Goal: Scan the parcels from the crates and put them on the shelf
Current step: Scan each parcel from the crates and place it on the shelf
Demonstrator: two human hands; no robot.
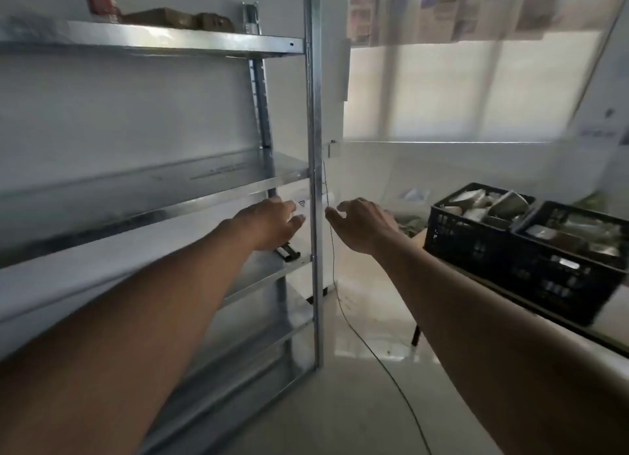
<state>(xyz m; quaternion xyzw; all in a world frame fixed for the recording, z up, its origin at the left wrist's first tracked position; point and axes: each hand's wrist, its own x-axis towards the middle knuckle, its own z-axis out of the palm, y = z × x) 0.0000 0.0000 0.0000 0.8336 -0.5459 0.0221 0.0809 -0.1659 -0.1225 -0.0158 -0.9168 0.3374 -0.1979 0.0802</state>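
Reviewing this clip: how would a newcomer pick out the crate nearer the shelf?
Start at the metal shelf unit on the left, then look right to the table edge. Two black crates sit side by side; the nearer crate is the left one, closest to the right hand.

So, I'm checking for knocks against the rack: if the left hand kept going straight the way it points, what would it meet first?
Probably the white parcel lying on the shelf just beyond the left hand. The fingertips are at it or very nearly; blur hides any contact. The steel upright stands just to the right.
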